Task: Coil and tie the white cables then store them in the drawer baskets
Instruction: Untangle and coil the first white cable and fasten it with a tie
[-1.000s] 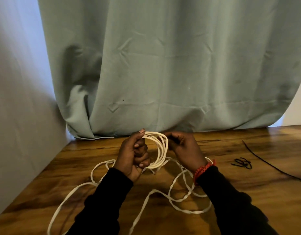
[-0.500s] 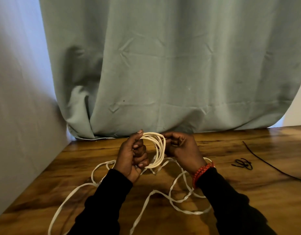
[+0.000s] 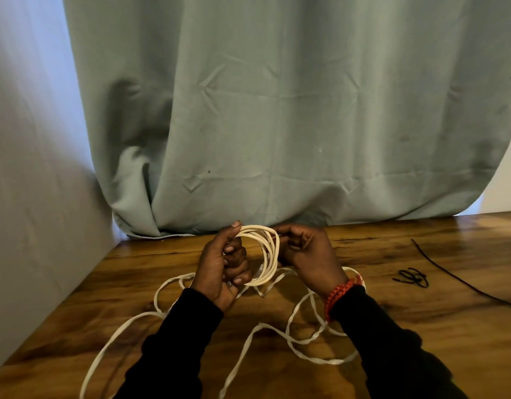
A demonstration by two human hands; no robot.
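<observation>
Upright, the white cable coil stands between both hands.

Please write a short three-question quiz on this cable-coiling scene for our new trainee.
1. True or false: all of the white cable is already coiled.
2. Which of the hands grips the finished loops: (A) left hand or (B) right hand?
3. What dark items lie on the table to the right?

Key: 1. False, loose cable trails over the table. 2. A. 3. A small black tie and a long black strand.
</observation>
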